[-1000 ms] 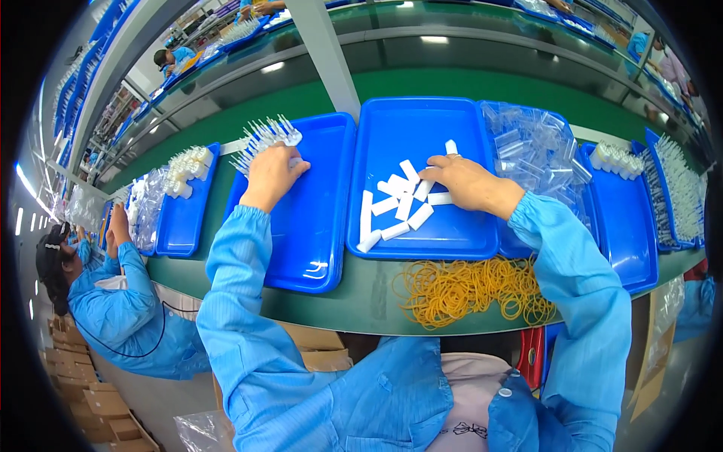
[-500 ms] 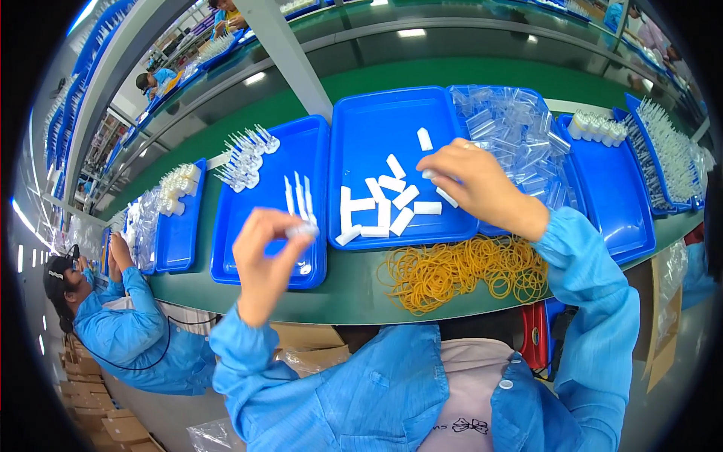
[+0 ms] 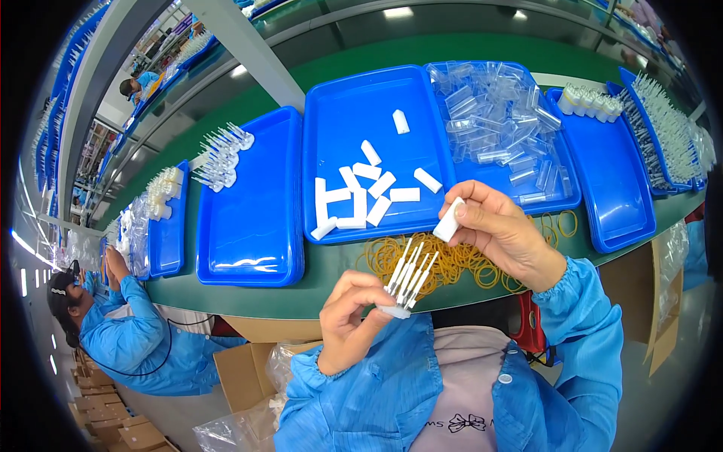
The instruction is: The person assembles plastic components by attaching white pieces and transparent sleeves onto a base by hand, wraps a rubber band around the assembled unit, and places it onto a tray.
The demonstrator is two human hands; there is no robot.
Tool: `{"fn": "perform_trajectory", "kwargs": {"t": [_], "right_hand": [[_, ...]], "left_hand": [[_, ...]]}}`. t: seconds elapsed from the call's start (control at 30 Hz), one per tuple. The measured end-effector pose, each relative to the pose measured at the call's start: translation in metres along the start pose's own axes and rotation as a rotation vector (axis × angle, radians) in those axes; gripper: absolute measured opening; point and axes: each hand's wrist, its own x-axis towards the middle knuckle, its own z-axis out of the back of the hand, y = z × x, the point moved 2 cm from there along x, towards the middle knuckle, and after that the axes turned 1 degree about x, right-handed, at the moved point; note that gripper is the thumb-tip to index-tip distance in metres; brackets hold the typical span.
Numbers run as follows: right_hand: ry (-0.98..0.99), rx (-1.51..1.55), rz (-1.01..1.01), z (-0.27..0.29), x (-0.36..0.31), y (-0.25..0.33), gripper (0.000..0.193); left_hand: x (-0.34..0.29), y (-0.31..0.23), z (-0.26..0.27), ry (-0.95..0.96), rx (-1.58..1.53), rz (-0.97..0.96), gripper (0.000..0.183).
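Near the table's front edge, my left hand [image 3: 352, 318] pinches the pale base of a bundle of thin white pointed rods [image 3: 411, 273], which stand up and lean right. To its upper right, my right hand [image 3: 503, 232] grips a small white block [image 3: 449, 221] between thumb and fingers, above the near right corner of the middle blue tray [image 3: 361, 98]. Several similar white blocks [image 3: 361, 203] lie scattered in that tray. Left of it, another blue tray [image 3: 252, 203] has several rod bundles [image 3: 220, 162] standing at its far left corner.
Yellow rubber bands [image 3: 482, 260] are heaped along the table's front edge. Clear plastic sleeves [image 3: 497, 128] fill a tray to the right; beyond it stands a blue tray [image 3: 606, 188] with white parts at its far end. A person in blue [image 3: 124, 324] works at the left.
My left hand has moved right and nearer with the rod bundle, away from the left tray. My right hand has come toward me from over the middle tray, a white block now plainly in its fingers.
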Motion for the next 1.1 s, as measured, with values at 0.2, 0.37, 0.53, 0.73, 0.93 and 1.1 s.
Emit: {"fn": "perform_trajectory", "kwargs": {"t": [0.2,0.37,0.53,0.73,0.93,1.1], "right_hand": [[0.052,-0.015,-0.002,0.005,-0.001,0.000,0.023],[0.082,-0.057,-0.038,0.004,-0.005,0.002,0.022],[0.154,-0.383,-0.009,0.005,-0.015,0.012,0.019],[0.249,-0.715,0.200,-0.007,-0.024,0.006,0.010],[0.290,-0.759,0.141,-0.019,-0.029,0.003,0.013],[0.189,-1.124,0.441,-0.015,0.020,0.030,0.028]], "left_hand": [[0.007,-0.003,-0.008,0.059,0.065,0.035,0.013],[0.012,-0.002,-0.011,0.125,0.099,0.010,0.013],[0.015,-0.006,-0.005,0.181,0.274,-0.158,0.019],[0.015,-0.008,-0.015,0.015,0.303,-0.175,0.025],[0.012,-0.005,-0.010,0.107,0.300,-0.243,0.022],[0.012,0.005,0.002,0.032,0.235,-0.161,0.022]]}}
